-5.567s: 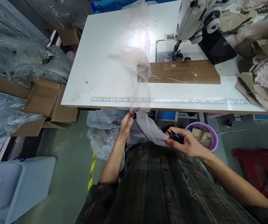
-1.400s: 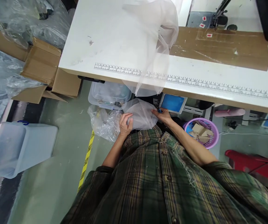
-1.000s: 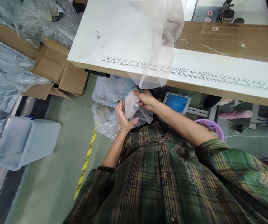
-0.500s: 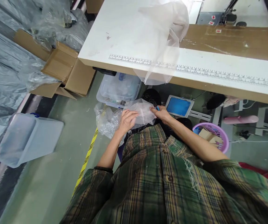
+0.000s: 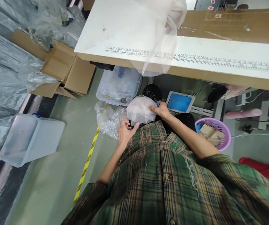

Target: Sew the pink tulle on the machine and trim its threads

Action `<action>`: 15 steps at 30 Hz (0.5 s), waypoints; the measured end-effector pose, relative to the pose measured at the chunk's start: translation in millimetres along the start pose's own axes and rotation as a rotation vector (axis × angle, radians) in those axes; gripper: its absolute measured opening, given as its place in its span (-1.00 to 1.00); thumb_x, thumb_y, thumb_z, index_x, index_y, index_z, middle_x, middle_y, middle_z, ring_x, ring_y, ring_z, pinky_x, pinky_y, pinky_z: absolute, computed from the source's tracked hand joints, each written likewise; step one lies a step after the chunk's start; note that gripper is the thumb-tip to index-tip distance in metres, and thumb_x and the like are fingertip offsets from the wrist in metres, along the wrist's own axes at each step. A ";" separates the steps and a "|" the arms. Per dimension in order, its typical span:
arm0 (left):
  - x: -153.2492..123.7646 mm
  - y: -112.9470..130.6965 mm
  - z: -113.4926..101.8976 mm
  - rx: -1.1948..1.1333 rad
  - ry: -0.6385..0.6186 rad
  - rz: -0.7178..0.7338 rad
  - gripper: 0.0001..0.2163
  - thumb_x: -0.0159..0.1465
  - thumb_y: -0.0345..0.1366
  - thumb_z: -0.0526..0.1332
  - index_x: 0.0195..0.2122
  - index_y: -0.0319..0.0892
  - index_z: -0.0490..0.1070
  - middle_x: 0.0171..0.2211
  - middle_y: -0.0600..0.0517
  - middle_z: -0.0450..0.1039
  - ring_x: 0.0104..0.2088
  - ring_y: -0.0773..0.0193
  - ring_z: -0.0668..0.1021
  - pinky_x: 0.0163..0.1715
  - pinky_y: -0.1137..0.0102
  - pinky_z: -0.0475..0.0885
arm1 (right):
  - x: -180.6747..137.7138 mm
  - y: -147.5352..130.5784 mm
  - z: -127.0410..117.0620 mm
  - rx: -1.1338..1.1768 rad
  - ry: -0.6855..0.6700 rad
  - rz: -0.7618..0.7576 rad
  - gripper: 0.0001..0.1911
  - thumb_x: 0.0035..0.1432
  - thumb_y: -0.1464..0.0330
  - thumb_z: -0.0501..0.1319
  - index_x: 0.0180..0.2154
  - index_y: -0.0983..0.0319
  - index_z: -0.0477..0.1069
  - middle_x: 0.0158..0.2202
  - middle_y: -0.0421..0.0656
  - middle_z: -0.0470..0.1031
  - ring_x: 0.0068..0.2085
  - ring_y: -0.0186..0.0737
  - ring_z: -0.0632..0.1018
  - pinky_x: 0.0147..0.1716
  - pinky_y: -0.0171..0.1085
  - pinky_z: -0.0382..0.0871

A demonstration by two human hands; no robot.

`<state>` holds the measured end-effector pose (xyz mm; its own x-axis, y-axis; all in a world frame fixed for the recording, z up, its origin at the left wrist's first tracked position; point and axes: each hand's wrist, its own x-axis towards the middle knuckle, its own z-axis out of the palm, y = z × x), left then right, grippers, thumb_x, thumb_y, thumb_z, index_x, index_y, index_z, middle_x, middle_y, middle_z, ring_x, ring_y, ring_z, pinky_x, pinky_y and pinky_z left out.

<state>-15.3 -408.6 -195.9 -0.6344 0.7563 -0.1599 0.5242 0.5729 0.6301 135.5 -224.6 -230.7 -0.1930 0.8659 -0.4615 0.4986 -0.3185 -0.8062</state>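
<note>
My right hand (image 5: 161,110) is closed on the edge of a sheer whitish fabric piece (image 5: 141,110) over my lap. A small blue-and-dark tool (image 5: 157,103), its kind unclear, sticks up from the same hand. To the left of the fabric, my left hand (image 5: 125,132) is open, with thumb and fingers spread apart and nothing visibly held. Its fingertips are near a crumpled clear plastic bag (image 5: 109,122); whether they touch it I cannot tell. More sheer fabric (image 5: 159,59) hangs over the table's front edge.
A white table (image 5: 115,28) with a printed ruler (image 5: 195,59) lies ahead. Under it are a lidded clear bin (image 5: 119,84), a blue-faced tray (image 5: 180,102) and a purple basket (image 5: 228,137). Leftward are an open cardboard box (image 5: 78,78) and a translucent bin (image 5: 42,137).
My left hand has come off the fabric and moved down toward me, its fingers spreading. My right hand still grips the fabric, which now looks bunched and rounder. The view has shifted slightly.
</note>
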 end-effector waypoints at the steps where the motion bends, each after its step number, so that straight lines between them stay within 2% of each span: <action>1: -3.4 3.8 -0.7 0.037 -0.043 -0.007 -0.53 0.01 0.05 0.38 -0.20 -0.16 0.34 -0.29 -0.04 0.48 -0.30 0.14 0.56 -0.23 0.27 0.46 | 0.5 -0.2 -0.3 -0.013 0.022 0.013 -0.56 -0.29 0.18 0.44 -0.36 0.20 0.35 -0.33 -0.13 0.48 -0.20 -0.02 0.51 -0.18 -0.14 0.39; 3: -6.4 11.8 -2.4 0.103 -0.115 -0.015 -0.51 -0.05 0.05 0.42 -0.22 -0.16 0.37 -0.21 -0.10 0.48 -0.16 0.03 0.56 -0.15 0.22 0.45 | -1.8 0.8 -0.9 -0.022 0.055 0.038 -0.52 -0.36 0.22 0.47 -0.36 0.21 0.35 -0.31 -0.09 0.49 -0.14 0.08 0.51 -0.10 -0.05 0.37; 5: -5.8 17.8 -4.7 0.080 -0.161 -0.023 -0.57 -0.05 0.00 0.43 -0.29 -0.15 0.40 -0.22 -0.10 0.49 -0.11 -0.02 0.55 -0.10 0.20 0.43 | -7.9 3.4 -0.5 0.000 0.079 0.051 -0.51 -0.39 0.23 0.49 -0.37 0.22 0.36 -0.32 -0.07 0.50 -0.13 0.13 0.51 -0.09 -0.01 0.37; 8: -1.0 19.2 -8.1 -0.106 -0.228 -0.069 -0.71 -0.05 -0.11 0.44 -0.40 -0.13 0.44 -0.38 -0.02 0.50 -0.19 0.05 0.57 -0.13 0.25 0.44 | -20.0 6.9 2.8 0.097 0.100 0.044 -0.55 -0.36 0.20 0.47 -0.40 0.22 0.38 -0.38 -0.12 0.49 -0.18 0.06 0.53 -0.16 -0.08 0.40; 11: 6.4 13.5 -11.2 -0.238 -0.295 -0.118 -0.79 0.00 -0.16 0.41 -0.43 -0.16 0.49 -0.50 0.03 0.49 -0.36 0.18 0.57 -0.25 0.31 0.47 | -29.2 4.4 6.2 0.254 0.097 0.030 -0.60 -0.29 0.13 0.44 -0.45 0.21 0.39 -0.49 -0.20 0.45 -0.32 -0.07 0.52 -0.30 -0.18 0.41; 15: 17.5 5.1 -18.9 -0.340 -0.397 -0.152 -0.73 -0.02 -0.14 0.42 -0.37 -0.21 0.55 -0.46 -0.02 0.56 -0.42 0.23 0.58 -0.32 0.33 0.51 | -31.5 -11.2 -6.3 0.504 0.058 0.032 -0.61 -0.25 0.10 0.43 -0.51 0.22 0.38 -0.55 -0.20 0.44 -0.45 -0.17 0.49 -0.43 -0.22 0.43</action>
<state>-34.5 -398.4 -181.2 -0.3907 0.7719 -0.5016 0.1886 0.6004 0.7771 141.4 -245.9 -204.8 -0.1303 0.8681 -0.4790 0.0308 -0.4794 -0.8771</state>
